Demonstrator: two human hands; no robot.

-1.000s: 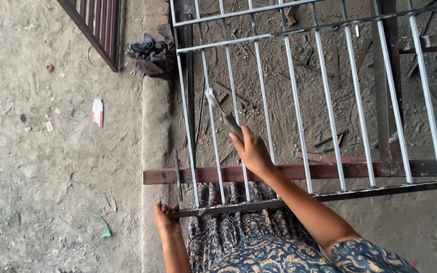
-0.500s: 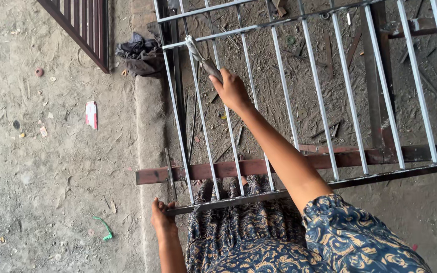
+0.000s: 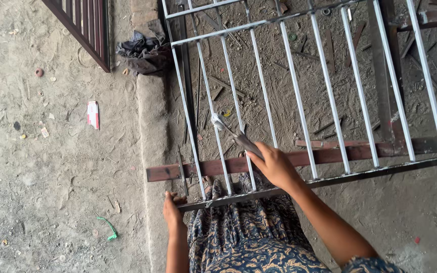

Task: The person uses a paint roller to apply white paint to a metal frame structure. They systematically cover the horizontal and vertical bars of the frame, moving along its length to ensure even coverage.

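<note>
A metal grille point(image 3: 330, 101) of pale grey bars lies flat over the ground, resting on a rusty brown bar point(image 3: 330, 154). My right hand point(image 3: 274, 164) grips a paintbrush point(image 3: 231, 131) whose grey-white bristles touch one of the bars near the grille's left side. My left hand point(image 3: 172, 210) holds the grille's near left corner, fingers curled over the dark bottom rail point(image 3: 380, 172). My patterned blue and tan clothing point(image 3: 249, 237) shows under the grille.
A dark crumpled rag point(image 3: 145, 50) lies on a concrete kerb point(image 3: 150, 126) beside the grille. A brown barred gate point(image 3: 84, 25) leans at top left. Litter, a small white and red packet point(image 3: 93, 114) and a green scrap point(image 3: 108, 227) dot the dirt floor.
My right hand has pulled the brush back down the bar toward me, from the far end near the top rail. My left hand stays on the corner.
</note>
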